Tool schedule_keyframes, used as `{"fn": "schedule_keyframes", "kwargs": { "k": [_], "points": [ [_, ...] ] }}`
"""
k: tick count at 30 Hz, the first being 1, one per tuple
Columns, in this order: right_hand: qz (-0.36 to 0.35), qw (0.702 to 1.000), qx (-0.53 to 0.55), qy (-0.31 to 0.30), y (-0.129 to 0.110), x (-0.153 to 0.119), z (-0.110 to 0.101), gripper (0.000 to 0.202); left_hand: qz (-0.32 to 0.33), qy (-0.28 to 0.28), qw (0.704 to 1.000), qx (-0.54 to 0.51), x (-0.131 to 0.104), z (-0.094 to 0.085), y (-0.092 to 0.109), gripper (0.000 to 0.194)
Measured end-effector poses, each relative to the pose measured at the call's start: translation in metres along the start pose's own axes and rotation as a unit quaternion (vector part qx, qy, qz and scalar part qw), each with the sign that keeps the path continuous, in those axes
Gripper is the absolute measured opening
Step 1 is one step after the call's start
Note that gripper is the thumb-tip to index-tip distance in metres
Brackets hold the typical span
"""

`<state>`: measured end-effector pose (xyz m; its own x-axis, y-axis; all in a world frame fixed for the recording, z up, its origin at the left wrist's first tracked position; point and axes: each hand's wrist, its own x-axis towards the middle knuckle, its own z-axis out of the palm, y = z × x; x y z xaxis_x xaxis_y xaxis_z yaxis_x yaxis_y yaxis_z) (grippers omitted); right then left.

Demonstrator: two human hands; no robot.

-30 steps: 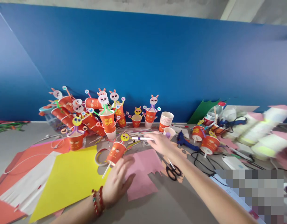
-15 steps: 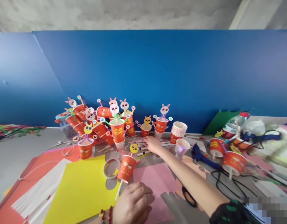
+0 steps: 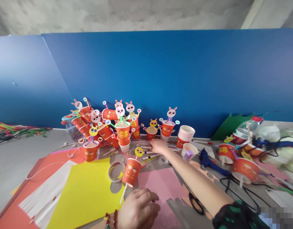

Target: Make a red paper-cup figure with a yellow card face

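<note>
My right hand (image 3: 159, 146) reaches far forward, its fingertips low among thin white sticks and pens (image 3: 150, 156) in front of the small cup with a yellow face (image 3: 152, 132). The fingers are bent together; whatever is between them is hidden. Near the front edge my left hand (image 3: 139, 208), with beaded bracelets at the wrist, rests with curled fingers by the pink paper (image 3: 158, 181). Its palm side cannot be seen. Just beyond it lies a red paper cup (image 3: 131, 172) with a yellow rabbit face on top and a white stick (image 3: 123, 194) out of its base.
Several decorated cups (image 3: 122, 133) crowd the back left. Cups are stacked (image 3: 186, 135) at the back right. Yellow paper (image 3: 86, 187), a tape roll (image 3: 116, 171), scissors (image 3: 196, 203), and a blue glue gun (image 3: 212, 165) with a black cord lie about. A blue panel (image 3: 146, 76) stands behind.
The whole view has shifted slightly, so things sit a little further right. My right hand stays among the sticks, and a clear ring now shows beside its forearm. My left hand is nearly unmoved.
</note>
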<state>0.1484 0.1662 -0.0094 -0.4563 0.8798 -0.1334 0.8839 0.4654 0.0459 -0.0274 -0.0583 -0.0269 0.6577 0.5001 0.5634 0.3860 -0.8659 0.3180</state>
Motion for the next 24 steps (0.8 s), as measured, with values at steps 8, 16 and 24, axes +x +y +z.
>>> {"fn": "schedule_keyframes", "kwargs": {
  "k": [8, 16, 24],
  "points": [
    [-0.030, 0.999, 0.026, -0.006, 0.005, -0.001, 0.000, 0.022, 0.034, 0.013, 0.999, 0.008, 0.001, -0.001, 0.001, 0.017],
    [-0.018, 0.993, 0.112, 0.042, 0.015, 0.005, 0.000, 0.025, 0.029, -0.005, 1.000, -0.008, -0.005, 0.003, -0.004, 0.019],
    [-0.034, 0.970, 0.228, 0.083, 0.031, 0.001, -0.021, 0.021, 0.030, -0.021, 0.999, -0.004, -0.006, 0.005, -0.004, 0.019]
  ]
}}
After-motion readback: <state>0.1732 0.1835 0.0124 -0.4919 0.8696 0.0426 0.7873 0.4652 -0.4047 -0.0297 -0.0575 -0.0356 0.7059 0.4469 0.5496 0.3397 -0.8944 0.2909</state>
